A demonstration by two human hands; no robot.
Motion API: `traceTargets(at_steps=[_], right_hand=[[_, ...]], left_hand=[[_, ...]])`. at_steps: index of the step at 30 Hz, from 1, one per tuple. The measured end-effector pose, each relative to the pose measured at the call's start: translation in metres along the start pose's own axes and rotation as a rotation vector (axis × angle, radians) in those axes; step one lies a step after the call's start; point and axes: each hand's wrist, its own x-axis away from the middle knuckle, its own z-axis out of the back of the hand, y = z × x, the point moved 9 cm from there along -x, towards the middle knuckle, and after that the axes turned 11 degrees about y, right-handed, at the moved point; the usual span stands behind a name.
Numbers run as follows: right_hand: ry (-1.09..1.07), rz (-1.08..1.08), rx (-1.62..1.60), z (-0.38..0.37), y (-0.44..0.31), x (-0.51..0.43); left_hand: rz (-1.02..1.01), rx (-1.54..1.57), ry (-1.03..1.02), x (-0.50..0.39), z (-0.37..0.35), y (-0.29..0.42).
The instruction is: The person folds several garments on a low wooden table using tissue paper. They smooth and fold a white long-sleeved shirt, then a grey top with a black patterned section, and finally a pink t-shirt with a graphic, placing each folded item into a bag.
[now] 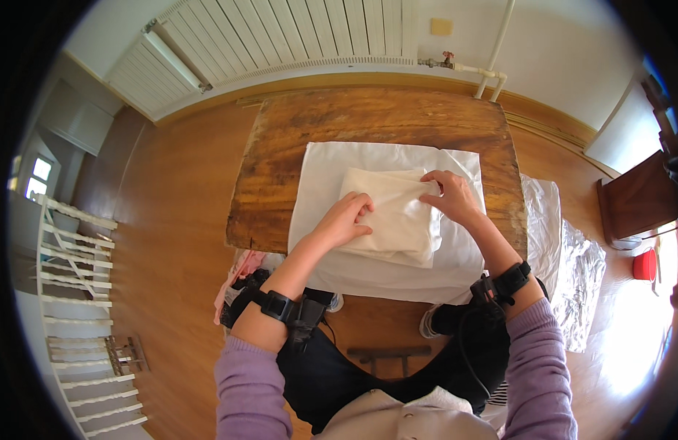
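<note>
A folded cream cloth (396,214) lies on a larger white sheet (322,264), its layers uneven along the right and lower edges. My left hand (350,221) rests at the cloth's left side, fingers curled and the thumb apart from them. At the upper right corner, my right hand (451,195) touches the fabric with thumb and forefinger spread. No fabric is plainly pinched in either hand. The sheet covers the near part of a worn wooden table (383,118) and hangs over its front edge.
To the table's right lie clear plastic bags (578,286). Pink fabric (245,272) and dark items sit by the left front corner. A white radiator (295,33) lines the wall beyond. White railings (77,275) stand far left, a red bucket (644,265) far right.
</note>
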Motion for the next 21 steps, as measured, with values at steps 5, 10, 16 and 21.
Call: traceTargets(at_steps=[5,10,16,21], right_hand=[[-0.039,-0.057,0.034,0.002,0.004,-0.003],[0.156,-0.031,-0.112,0.009,0.007,-0.008],[-0.041,-0.229,-0.12,-0.008,0.027,-0.006],[-0.215,-0.104,-0.17,-0.014,0.015,-0.006]], left_hand=[[-0.041,0.031,0.034,0.0,0.002,0.001],[-0.042,0.02,0.039,0.0,0.002,0.002],[0.036,0.014,0.043,0.002,0.006,0.008],[-0.226,-0.323,0.188,0.006,0.012,0.03]])
